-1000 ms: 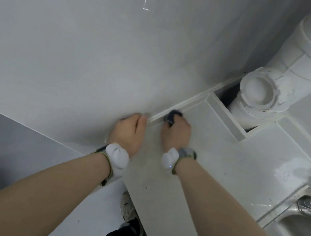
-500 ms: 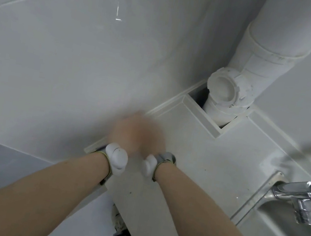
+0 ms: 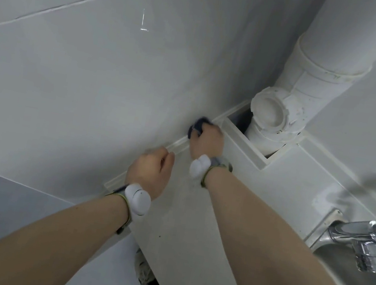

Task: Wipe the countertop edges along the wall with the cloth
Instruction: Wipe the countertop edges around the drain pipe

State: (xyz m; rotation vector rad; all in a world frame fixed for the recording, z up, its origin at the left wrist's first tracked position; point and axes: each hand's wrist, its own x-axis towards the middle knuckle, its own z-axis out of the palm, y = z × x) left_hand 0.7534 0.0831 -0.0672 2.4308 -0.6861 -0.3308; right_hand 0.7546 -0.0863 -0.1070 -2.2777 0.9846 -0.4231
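A dark blue cloth (image 3: 198,126) is bunched in my right hand (image 3: 208,143) and pressed against the raised white edge strip (image 3: 176,144) where the countertop (image 3: 216,234) meets the tiled wall. Only the cloth's top shows past my fingers. My left hand (image 3: 151,171) rests fisted on the same strip, nearer to me and to the left, holding nothing that I can see. Both wrists carry white bands.
A thick white drain pipe (image 3: 287,109) drops through a square cutout in the counter just right of my right hand. A chrome tap (image 3: 363,234) and steel sink (image 3: 348,266) lie at the right. The counter's end is at the left, with floor below.
My right hand has slid the cloth along the wall strip away from me, toward the pipe cutout, after a blurred pull back. My left hand stays on the strip.
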